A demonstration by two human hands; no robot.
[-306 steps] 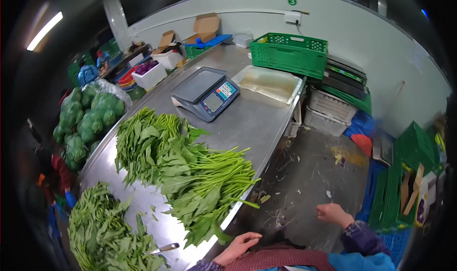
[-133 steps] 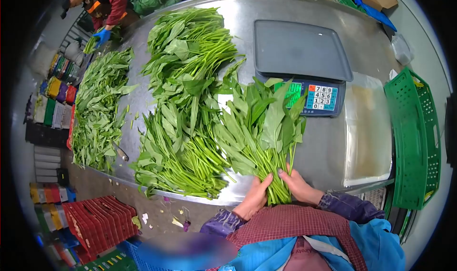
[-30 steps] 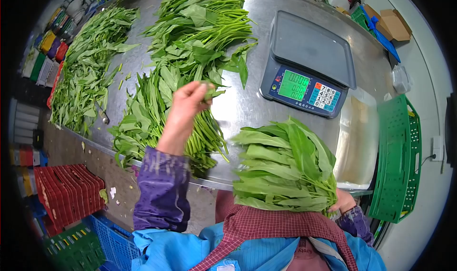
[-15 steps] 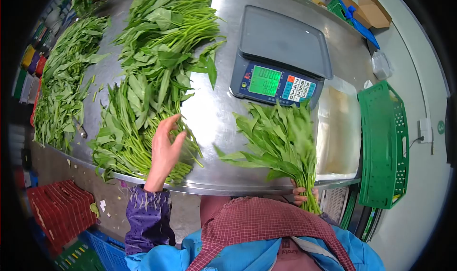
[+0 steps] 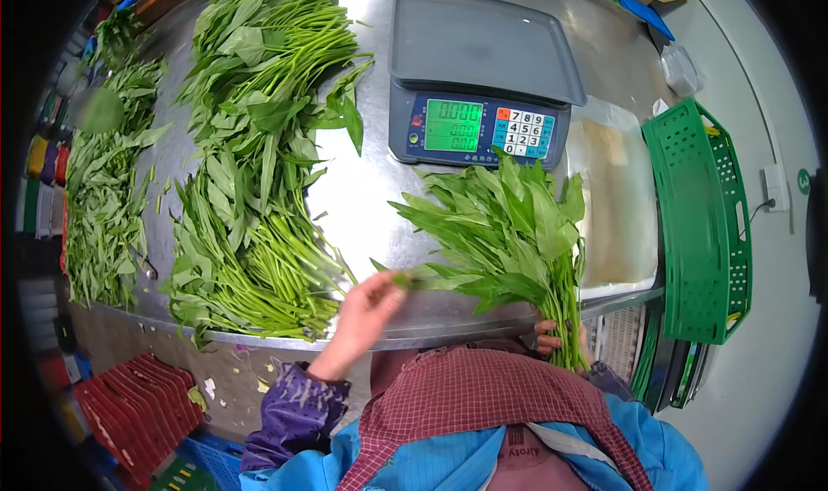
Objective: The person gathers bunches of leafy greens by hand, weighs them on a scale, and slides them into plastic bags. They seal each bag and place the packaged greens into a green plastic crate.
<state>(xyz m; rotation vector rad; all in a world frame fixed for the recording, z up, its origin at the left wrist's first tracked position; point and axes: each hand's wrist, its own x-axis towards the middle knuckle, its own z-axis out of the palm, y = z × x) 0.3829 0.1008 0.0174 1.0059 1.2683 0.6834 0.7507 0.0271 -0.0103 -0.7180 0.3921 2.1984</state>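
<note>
Bright glare whitens the metal table [image 5: 362, 180]; fisheye distortion bends the edges into black, and the leaf tips blur.

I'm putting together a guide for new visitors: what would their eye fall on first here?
Probably the scale with its glowing green display, in the upper middle of the metal table. Just below it, the right hand grips a leafy bunch by its stems while the left hand pinches a leaf at its side. Heaped greens fill much of the table's left, and a green crate stands out at the right.
</note>
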